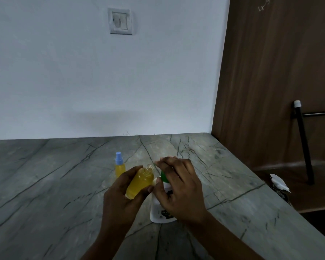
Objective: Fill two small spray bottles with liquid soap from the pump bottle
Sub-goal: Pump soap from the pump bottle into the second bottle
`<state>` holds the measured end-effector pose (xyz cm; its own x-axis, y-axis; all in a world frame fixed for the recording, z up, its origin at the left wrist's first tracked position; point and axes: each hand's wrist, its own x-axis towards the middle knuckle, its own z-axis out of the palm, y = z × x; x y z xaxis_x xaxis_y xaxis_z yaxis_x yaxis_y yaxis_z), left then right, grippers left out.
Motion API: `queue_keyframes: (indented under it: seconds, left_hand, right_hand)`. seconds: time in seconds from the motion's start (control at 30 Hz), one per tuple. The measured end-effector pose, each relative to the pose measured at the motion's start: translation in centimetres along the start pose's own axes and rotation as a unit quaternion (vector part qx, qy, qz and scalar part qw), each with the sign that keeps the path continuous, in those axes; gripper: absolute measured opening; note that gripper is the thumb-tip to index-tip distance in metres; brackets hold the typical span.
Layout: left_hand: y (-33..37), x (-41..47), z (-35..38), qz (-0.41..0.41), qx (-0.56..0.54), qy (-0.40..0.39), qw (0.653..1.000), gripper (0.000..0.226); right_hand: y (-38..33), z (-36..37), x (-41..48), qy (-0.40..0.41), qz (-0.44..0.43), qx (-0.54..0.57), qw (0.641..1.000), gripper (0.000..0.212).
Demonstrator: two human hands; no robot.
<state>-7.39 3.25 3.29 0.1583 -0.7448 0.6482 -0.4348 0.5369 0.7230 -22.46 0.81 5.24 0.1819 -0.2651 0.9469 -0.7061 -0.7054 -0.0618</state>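
Observation:
My left hand [120, 192] grips a small uncapped spray bottle [140, 182] full of yellow liquid, tilted with its threaded neck pointing up and right. Close beside it stands the white pump bottle [160, 212] with a green collar [164, 176]. My right hand [178, 188] lies over the pump head, fingers curled over the top and thumb by the pale nozzle, hiding most of the head. A second small bottle [120, 168] of yellow liquid with a blue spray cap stands upright just behind my left hand.
Everything sits on a grey veined stone counter [54, 184] against a white wall. The counter's right edge runs diagonally past my right forearm. Beyond it are a brown wooden panel [270, 72], a black rod [304, 145] and a white scrap [280, 182].

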Motion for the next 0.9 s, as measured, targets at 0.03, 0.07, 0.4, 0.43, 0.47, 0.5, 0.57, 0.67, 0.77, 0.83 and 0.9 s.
queue_keyframes:
  seconds: [0.03,0.07,0.4,0.43,0.47,0.5,0.57,0.67,0.77,0.83,0.9]
  left_hand:
    - [0.0,0.0,0.0,0.0,-0.002,0.001,1.0,0.052]
    - [0.1,0.0,0.0,0.0,-0.003,0.001,1.0,0.051]
    - [0.1,0.1,0.1,-0.004,-0.001,0.002,1.0,0.051]
    - [0.1,0.0,0.1,-0.006,0.0,0.002,1.0,0.05]
    - [0.0,0.0,0.2,-0.01,0.001,0.003,1.0,0.048]
    - [0.0,0.0,0.3,-0.015,-0.001,0.005,1.0,0.047]
    - [0.0,0.0,0.3,-0.021,-0.01,0.007,1.0,0.046]
    - [0.1,0.1,0.4,-0.042,-0.05,0.01,0.998,0.043]
    - [-0.1,0.2,0.6,-0.073,-0.099,0.011,0.992,0.044]
    - [0.1,0.3,0.6,-0.081,-0.129,0.009,0.988,0.049]
    - [0.3,0.4,0.5,-0.089,-0.152,0.008,0.984,0.048]
  right_hand:
    - [0.0,0.0,0.0,0.002,-0.001,-0.002,1.0,0.032]
    - [-0.1,0.0,0.0,0.004,0.0,-0.004,1.0,0.032]
    - [0.0,0.0,-0.2,0.0,-0.005,-0.013,1.0,0.032]
    - [0.1,0.0,-0.2,0.0,-0.006,-0.012,1.0,0.032]
    - [0.2,0.1,-0.3,0.0,-0.009,-0.012,1.0,0.033]
    - [0.3,0.1,-0.3,0.0,-0.014,-0.01,1.0,0.033]
    - [0.4,0.2,-0.4,0.0,-0.019,-0.006,1.0,0.036]
    - [0.4,0.2,-0.2,0.003,-0.013,0.002,1.0,0.035]
    - [0.5,0.2,0.0,-0.002,-0.009,0.01,1.0,0.033]
    - [0.6,-0.1,0.3,-0.015,-0.003,0.018,1.0,0.035]
    - [0.6,-0.7,0.7,-0.038,0.014,0.037,0.998,0.039]
